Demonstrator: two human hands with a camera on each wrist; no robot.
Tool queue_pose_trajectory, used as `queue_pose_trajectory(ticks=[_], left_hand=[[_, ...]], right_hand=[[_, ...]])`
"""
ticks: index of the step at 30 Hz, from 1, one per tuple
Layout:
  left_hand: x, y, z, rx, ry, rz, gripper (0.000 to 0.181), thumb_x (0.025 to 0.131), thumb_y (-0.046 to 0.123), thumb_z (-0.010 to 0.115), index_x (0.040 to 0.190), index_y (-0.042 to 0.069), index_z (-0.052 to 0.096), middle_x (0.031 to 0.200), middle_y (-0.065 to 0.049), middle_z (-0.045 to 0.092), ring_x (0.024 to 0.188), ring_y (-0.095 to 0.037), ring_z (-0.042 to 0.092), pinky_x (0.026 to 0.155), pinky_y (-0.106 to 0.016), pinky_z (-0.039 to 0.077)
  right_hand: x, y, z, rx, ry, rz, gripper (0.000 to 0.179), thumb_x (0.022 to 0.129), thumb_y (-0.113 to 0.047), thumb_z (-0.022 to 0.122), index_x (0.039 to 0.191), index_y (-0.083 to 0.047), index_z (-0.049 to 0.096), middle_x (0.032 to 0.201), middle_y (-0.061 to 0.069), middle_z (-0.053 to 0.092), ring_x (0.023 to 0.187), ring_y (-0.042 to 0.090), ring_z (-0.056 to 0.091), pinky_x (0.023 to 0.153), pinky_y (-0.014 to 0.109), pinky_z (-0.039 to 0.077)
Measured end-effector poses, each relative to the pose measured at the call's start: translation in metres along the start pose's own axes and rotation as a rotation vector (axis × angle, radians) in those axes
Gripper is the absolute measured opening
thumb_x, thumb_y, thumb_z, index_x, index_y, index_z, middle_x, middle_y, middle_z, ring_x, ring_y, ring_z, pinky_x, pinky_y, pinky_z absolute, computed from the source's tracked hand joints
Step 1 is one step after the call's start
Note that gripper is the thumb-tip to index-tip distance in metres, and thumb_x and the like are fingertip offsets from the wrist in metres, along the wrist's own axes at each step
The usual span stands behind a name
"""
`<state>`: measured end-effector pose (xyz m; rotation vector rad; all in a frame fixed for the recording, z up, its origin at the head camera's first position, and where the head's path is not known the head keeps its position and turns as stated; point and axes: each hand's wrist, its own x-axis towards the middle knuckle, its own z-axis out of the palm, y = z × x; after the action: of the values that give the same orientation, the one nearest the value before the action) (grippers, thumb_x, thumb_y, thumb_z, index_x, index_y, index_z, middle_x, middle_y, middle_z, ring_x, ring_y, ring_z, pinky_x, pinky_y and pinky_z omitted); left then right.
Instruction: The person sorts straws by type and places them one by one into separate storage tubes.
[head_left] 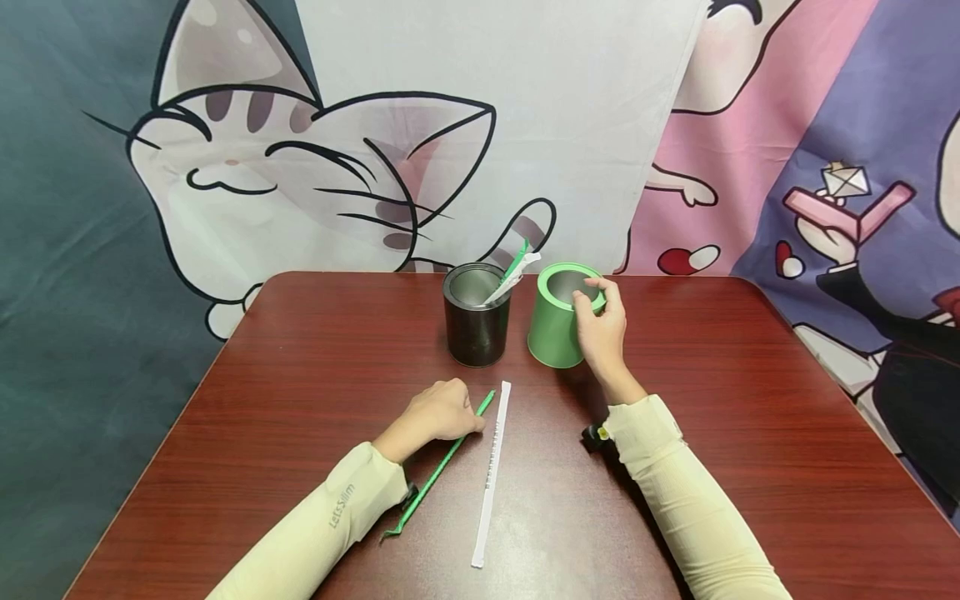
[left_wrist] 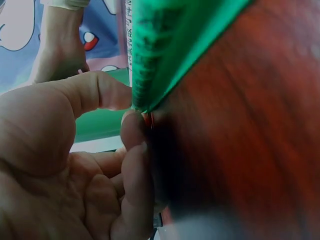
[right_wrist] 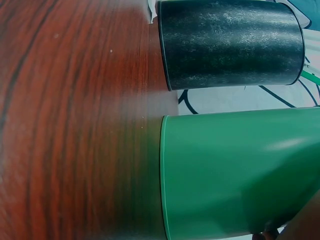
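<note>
My left hand (head_left: 442,410) pinches a thin green straw in a printed wrapper (head_left: 427,487) between thumb and forefinger. The left wrist view shows the wrapped straw (left_wrist: 155,50) close up at the fingertips; the straw slants over the table. A straw in a white wrapper (head_left: 491,483) lies just right of it. At the back, my right hand (head_left: 602,329) grips the rim of a green cylindrical cup (head_left: 553,337), which stands upright. In the right wrist view the green cup (right_wrist: 225,170) fills the lower right, and most of the hand is hidden.
Left of the green cup stands a black cup (head_left: 477,337). A green straw (head_left: 517,260) and a white-wrapped one (head_left: 510,282) lean out of it. Both cups are near the far edge of the reddish-brown table (head_left: 337,358). Behind hangs a cartoon-printed cloth (head_left: 585,100).
</note>
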<state>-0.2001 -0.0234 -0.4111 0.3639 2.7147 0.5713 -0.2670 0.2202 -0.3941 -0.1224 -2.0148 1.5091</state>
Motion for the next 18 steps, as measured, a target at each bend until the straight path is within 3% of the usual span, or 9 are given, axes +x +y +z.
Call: queue_pose_trajectory(ticks=[8, 18], left_hand=[[0.0001, -0.0009, -0.0013, -0.01, -0.02, 0.037, 0.042, 0.071, 0.032, 0.062, 0.041, 0.021, 0.037, 0.041, 0.01, 0.025, 0.045, -0.009, 0.029, 0.042, -0.028, 0.026], [-0.0015, 0.0004, -0.0064, -0.102, -0.033, 0.116, 0.019, 0.075, 0.031, 0.058, 0.058, 0.023, 0.058, 0.056, 0.011, 0.049, 0.058, -0.009, 0.046, 0.051, -0.03, 0.037]], right_hand=[[-0.0002, 0.0002, -0.0008, -0.021, -0.002, 0.001, 0.027, 0.086, -0.023, 0.059, 0.112, -0.015, 0.058, 0.115, 0.001, 0.057, 0.084, 0.01, 0.048, 0.072, 0.024, 0.037], [0.0021, -0.0004, -0.0005, -0.031, 0.011, -0.025, 0.026, 0.085, -0.024, 0.059, 0.11, -0.015, 0.059, 0.109, 0.002, 0.059, 0.084, 0.011, 0.049, 0.073, 0.025, 0.037]])
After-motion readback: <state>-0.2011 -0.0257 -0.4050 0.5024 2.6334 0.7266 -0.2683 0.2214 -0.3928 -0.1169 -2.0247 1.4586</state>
